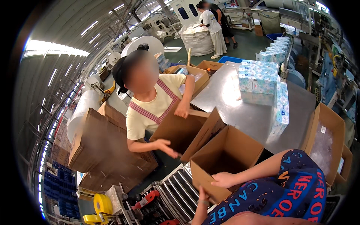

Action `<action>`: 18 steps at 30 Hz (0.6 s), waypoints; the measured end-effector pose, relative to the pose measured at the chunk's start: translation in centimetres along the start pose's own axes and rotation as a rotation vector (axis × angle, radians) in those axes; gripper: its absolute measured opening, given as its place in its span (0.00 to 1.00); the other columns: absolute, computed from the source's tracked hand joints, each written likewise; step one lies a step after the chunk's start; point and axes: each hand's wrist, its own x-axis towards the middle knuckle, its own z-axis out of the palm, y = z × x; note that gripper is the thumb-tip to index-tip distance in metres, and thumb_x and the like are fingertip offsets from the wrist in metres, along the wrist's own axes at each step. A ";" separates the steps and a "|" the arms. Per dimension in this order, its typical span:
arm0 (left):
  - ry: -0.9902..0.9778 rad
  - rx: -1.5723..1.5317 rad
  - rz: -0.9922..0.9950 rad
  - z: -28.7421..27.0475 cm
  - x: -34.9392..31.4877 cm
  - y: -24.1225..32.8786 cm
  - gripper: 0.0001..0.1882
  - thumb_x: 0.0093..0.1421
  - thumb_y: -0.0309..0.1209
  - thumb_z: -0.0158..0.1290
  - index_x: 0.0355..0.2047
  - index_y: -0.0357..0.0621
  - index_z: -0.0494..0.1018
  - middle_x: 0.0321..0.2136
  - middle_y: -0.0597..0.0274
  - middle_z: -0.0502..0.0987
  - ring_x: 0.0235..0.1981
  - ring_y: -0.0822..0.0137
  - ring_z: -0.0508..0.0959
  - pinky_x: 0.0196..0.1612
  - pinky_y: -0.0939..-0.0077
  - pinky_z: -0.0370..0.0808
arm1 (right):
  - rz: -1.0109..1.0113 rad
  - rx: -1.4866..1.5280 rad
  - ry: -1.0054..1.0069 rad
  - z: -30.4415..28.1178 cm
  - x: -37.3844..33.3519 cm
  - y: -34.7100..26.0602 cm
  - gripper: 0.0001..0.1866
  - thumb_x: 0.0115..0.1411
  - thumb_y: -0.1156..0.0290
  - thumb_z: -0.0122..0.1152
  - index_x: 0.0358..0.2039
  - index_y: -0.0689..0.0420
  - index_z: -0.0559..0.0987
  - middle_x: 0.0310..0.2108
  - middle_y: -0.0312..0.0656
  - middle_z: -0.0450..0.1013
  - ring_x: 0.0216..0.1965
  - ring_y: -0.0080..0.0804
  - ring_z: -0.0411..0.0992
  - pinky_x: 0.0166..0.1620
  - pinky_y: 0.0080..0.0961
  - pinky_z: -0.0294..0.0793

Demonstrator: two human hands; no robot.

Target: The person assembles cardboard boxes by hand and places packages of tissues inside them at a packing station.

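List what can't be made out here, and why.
All in the head view:
- Near carton: floor obscured by deep shadow; nearest side partly behind right forearm and patterned clothing.
- Left forearm: cut off by lower edge.
- Far workers: hands too small.

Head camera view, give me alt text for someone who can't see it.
The wearer's left hand and right hand touch an open cardboard box near a roller conveyor. Opposite, a co-worker handles another open carton. Beyond, blue-and-white patterned packages stand on a metal table.
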 end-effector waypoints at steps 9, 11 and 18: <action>0.232 0.432 0.671 7.1 -0.3 1.8 0.34 0.64 0.33 0.58 0.64 0.29 0.59 0.56 0.46 0.74 0.54 0.53 0.75 0.60 0.65 0.70 | 0.020 -1.136 0.138 -13.5 -4.1 15.9 0.30 0.61 0.50 0.54 0.57 0.55 0.76 0.66 0.51 0.62 0.72 0.41 0.51 0.71 0.64 0.37; 0.037 0.189 0.607 5.1 -0.6 3.9 0.27 0.64 0.29 0.58 0.59 0.30 0.65 0.50 0.49 0.78 0.48 0.55 0.80 0.53 0.65 0.76 | 0.018 -1.575 0.309 -18.7 -6.0 26.0 0.45 0.59 0.50 0.56 0.73 0.52 0.53 0.75 0.43 0.45 0.76 0.37 0.39 0.72 0.62 0.33; 0.427 0.435 -0.059 -6.0 4.4 0.6 0.28 0.51 0.38 0.71 0.45 0.31 0.74 0.42 0.46 0.80 0.43 0.57 0.80 0.48 0.59 0.78 | 0.500 -0.481 -0.165 -21.2 -1.1 27.6 0.37 0.58 0.44 0.59 0.64 0.51 0.70 0.65 0.45 0.65 0.70 0.45 0.56 0.70 0.68 0.36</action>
